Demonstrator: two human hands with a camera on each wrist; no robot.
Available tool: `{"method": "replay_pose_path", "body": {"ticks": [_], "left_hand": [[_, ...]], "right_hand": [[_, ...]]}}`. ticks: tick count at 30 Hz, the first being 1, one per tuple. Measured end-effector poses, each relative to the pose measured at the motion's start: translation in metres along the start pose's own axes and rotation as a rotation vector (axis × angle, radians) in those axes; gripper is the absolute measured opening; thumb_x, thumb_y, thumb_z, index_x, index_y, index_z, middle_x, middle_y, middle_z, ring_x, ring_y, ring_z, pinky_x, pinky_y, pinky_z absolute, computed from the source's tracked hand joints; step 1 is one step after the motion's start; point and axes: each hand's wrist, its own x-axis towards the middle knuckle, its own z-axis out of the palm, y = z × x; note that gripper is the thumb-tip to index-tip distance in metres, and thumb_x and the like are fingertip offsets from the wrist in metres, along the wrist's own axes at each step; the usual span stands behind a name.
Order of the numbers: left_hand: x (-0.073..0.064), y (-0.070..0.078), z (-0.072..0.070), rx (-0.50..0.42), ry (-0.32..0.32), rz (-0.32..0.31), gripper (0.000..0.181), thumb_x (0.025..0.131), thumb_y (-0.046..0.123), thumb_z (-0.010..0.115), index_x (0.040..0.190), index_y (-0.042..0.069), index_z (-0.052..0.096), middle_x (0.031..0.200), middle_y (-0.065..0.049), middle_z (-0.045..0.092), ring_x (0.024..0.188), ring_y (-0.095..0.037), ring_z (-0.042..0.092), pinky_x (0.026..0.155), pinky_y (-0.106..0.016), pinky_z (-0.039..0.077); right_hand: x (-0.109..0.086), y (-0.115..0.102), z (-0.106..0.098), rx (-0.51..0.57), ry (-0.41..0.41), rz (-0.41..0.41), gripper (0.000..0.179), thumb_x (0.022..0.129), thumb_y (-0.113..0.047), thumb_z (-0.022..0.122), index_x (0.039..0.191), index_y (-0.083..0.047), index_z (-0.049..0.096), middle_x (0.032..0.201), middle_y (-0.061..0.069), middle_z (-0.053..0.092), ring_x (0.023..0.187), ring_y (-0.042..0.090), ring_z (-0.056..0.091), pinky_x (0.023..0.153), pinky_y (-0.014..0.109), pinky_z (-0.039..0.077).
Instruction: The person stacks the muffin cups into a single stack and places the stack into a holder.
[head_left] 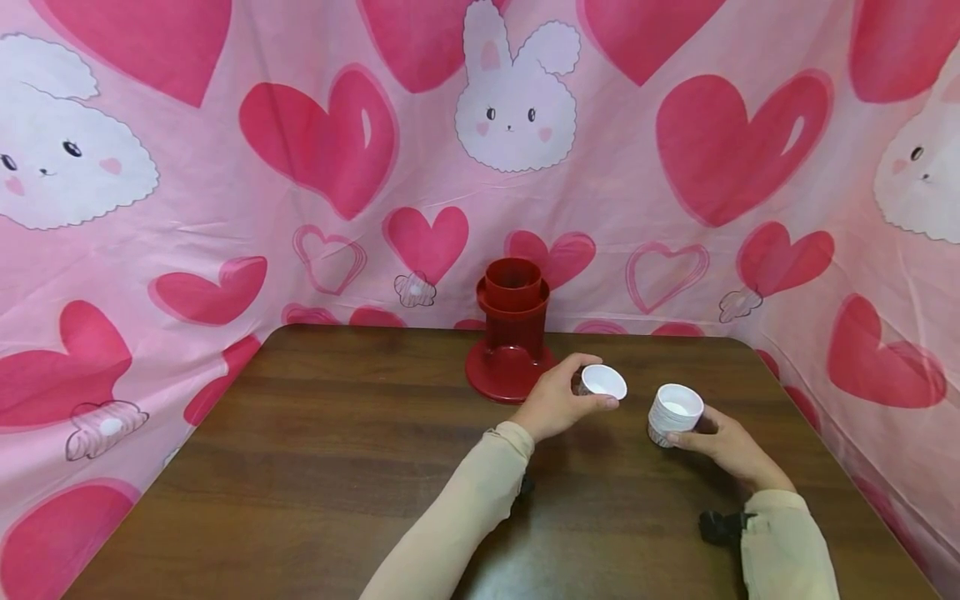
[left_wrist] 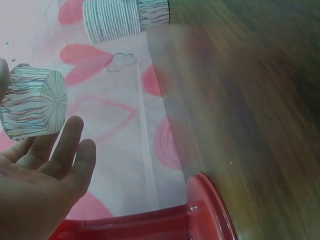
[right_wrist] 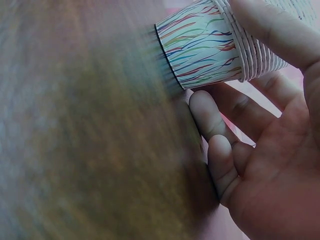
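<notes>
My left hand [head_left: 557,402] pinches a small paper cup [head_left: 604,382] between thumb and fingers, just above the table. In the left wrist view this cup [left_wrist: 37,102] shows wavy coloured lines and a pleated-looking base. To the right, my right hand [head_left: 731,446] grips a stack of nested paper cups [head_left: 675,412] standing upright on the table. The right wrist view shows the stack [right_wrist: 200,45] with thumb and fingers round its rims. Behind the left hand stands a red plastic holder [head_left: 516,325] with a round base and an upright tube.
The brown wooden table [head_left: 315,467] reaches back to a pink curtain [head_left: 427,183] printed with hearts and rabbits, which also hangs along both sides. Near the table's back edge, the red holder's base rests on the wood.
</notes>
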Motion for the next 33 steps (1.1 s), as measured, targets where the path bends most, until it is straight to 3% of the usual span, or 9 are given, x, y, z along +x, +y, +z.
{"method": "replay_pose_path", "body": {"ticks": [11,20,28,33], "left_hand": [[0.012,0.003,0.009,0.037,-0.004,0.024,0.061,0.082,0.033,0.086,0.134,0.019,0.060,0.118,0.007,0.058,0.100,-0.011,0.053,0.086,-0.025,0.048],[0.019,0.008,0.014,0.053,-0.011,0.027,0.060,0.082,0.034,0.086,0.134,0.020,0.060,0.121,0.007,0.058,0.102,-0.011,0.053,0.086,-0.024,0.048],[0.025,0.013,0.024,0.105,-0.044,0.016,0.062,0.083,0.039,0.084,0.136,0.021,0.059,0.128,0.007,0.060,0.117,-0.017,0.056,0.097,-0.032,0.047],[0.029,0.017,0.029,0.100,-0.055,0.013,0.061,0.083,0.038,0.084,0.135,0.020,0.059,0.128,0.008,0.061,0.116,-0.011,0.056,0.100,-0.032,0.046]], "right_hand": [[0.002,0.001,0.000,0.018,-0.015,0.023,0.077,0.092,-0.033,0.076,0.148,0.005,0.039,0.139,0.031,0.050,0.126,0.049,0.046,0.102,0.068,0.036],[0.002,0.000,-0.002,0.053,-0.042,0.081,0.082,0.093,-0.035,0.074,0.152,0.002,0.032,0.145,0.031,0.043,0.131,0.051,0.040,0.104,0.071,0.030],[0.002,0.002,-0.002,0.053,-0.040,0.070,0.081,0.093,-0.035,0.074,0.153,0.001,0.032,0.145,0.030,0.044,0.131,0.050,0.041,0.103,0.072,0.031],[0.002,0.002,-0.002,0.058,-0.047,0.069,0.081,0.094,-0.034,0.073,0.153,0.001,0.031,0.146,0.030,0.043,0.131,0.051,0.040,0.103,0.072,0.030]]}}
